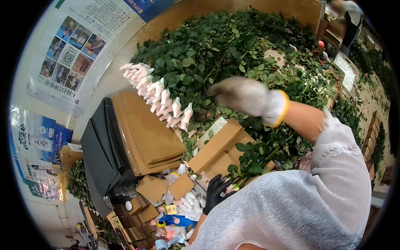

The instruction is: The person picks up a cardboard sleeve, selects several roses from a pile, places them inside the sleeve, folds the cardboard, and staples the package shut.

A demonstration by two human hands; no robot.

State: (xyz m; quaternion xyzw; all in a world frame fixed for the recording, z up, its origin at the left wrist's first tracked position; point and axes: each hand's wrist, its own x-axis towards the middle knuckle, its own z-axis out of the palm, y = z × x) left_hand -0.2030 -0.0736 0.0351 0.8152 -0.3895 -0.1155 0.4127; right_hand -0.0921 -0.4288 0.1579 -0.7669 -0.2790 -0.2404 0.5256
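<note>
My left hand (215, 194), in a black glove, is low in front of me with a pale pink rose bloom (231, 188) between thumb and fingers. Green leafy rose stems (251, 162) run up and right from that bloom, partly hidden by my sleeve. My right hand (245, 96), in a white glove with a yellow-edged cuff, is raised over the leaf pile and blurred by motion. Whether it holds anything is not clear. Left of it lie stacked roses (161, 93), their pink heads covered in white netting sleeves. Beneath my right hand is a folded cardboard piece (218, 147).
A large heap of rose foliage (212, 40) fills the far side. Brown cardboard sheets (147, 134) and black sheets (104, 147) lean at the left. Small cards, white sleeves and a blue box (178, 220) clutter the near side. Another person (351, 22) stands at far right.
</note>
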